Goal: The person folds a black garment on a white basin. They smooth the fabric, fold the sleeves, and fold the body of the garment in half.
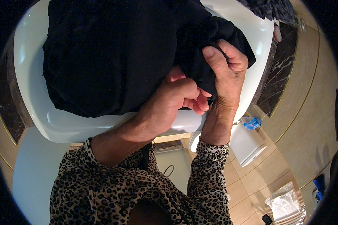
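A large black cloth garment lies bunched over a white washbasin in front of me. My right hand grips a fold of the cloth between thumb and curled fingers, near the basin's right side. Just to its left and lower is my left hand, palm turned partly up with its fingers curled. Its thumb side meets the cloth, and part of this hand is hidden by the fabric, so whether it holds any cloth is unclear. Both forearms reach over the basin's near rim in leopard-print sleeves.
Dark grey fabric hangs over the basin's far right corner, by a brush on the dark marble counter. Lower right stand a white bin with a blue plastic bag by it, and a white plastic package.
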Action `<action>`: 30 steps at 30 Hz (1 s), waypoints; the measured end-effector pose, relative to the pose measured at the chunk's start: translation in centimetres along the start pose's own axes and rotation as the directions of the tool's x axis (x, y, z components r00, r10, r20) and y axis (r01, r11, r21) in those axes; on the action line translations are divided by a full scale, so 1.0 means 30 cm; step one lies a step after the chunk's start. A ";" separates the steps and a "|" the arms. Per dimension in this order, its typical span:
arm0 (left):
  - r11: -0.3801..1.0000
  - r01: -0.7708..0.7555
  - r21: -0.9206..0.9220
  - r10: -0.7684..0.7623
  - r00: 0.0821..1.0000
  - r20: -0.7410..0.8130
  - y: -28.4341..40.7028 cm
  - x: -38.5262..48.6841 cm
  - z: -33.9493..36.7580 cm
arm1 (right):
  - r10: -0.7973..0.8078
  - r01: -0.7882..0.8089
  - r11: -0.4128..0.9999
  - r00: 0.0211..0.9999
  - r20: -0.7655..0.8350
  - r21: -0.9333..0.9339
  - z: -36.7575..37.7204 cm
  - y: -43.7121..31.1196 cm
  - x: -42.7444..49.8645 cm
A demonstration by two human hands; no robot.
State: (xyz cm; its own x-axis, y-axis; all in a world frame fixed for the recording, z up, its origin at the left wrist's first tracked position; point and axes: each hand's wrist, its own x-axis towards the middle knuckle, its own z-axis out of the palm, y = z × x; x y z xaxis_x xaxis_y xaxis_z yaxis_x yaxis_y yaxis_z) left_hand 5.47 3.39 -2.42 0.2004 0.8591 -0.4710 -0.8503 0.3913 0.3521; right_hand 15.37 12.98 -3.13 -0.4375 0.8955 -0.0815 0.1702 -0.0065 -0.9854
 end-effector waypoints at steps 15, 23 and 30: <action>0.960 0.206 0.192 -0.190 0.977 -0.096 -0.022 0.009 0.040 | 0.177 -0.044 0.935 0.917 -0.356 0.351 -0.064 0.008 0.011; 0.943 0.179 0.282 -0.181 0.983 -0.020 -0.079 0.058 0.010 | 0.063 0.098 0.960 0.836 -0.545 0.262 -0.196 0.035 -0.009; 0.814 -0.084 0.575 -0.007 0.988 0.155 -0.058 -0.005 0.050 | -0.358 0.289 0.547 0.929 0.092 -0.786 -0.135 0.034 -0.050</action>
State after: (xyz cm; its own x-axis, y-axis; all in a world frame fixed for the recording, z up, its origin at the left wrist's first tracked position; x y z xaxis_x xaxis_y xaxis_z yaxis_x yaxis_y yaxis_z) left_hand 7.66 3.09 -1.75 0.2795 0.8968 -0.3429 -0.4293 0.4361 0.7909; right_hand 19.78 13.43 -3.39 -0.5486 0.7934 0.2638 0.6606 0.6047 -0.4449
